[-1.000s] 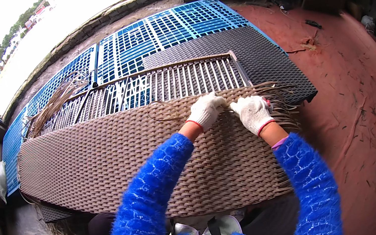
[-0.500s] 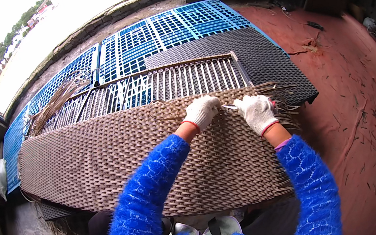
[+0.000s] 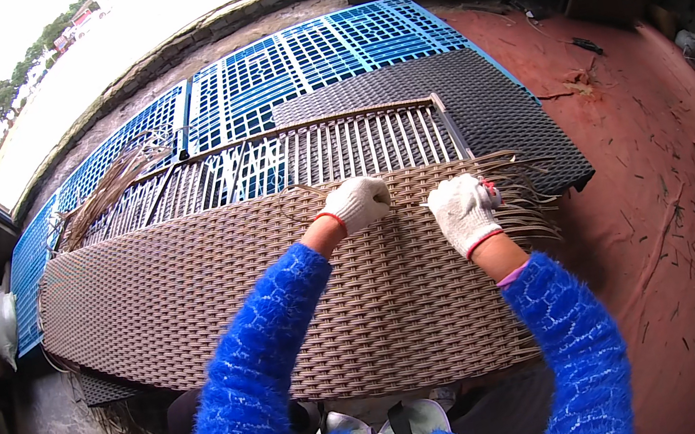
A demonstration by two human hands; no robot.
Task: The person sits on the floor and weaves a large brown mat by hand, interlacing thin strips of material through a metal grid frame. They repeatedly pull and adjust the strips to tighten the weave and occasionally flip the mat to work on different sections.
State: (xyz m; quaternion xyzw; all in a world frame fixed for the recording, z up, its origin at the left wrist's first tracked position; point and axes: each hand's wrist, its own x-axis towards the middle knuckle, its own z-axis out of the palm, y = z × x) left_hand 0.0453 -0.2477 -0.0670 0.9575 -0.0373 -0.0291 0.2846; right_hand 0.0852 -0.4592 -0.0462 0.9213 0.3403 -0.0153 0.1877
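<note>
A brown woven wicker panel lies across in front of me, its weave reaching up to a slatted frame. My left hand, in a white knit glove, is closed at the panel's far edge. A loose brown strand loops out beside it and runs to the hand; the fingertips are partly hidden. My gloved right hand is closed around a red-handled tool, above the panel's right part. The tool's working end is mostly covered by the fingers. A gap of bare weave separates the two hands.
Blue plastic grating lies under the work, with a dark woven panel on it. Loose strand ends stick out at the right edge. A strand bundle rests far left. Scraps litter the red floor.
My hands have drawn apart: the left has shifted slightly left, the right slightly left and nearer me. The tool's metal tip, seen pointing at my left hand before, is now hardly visible.
</note>
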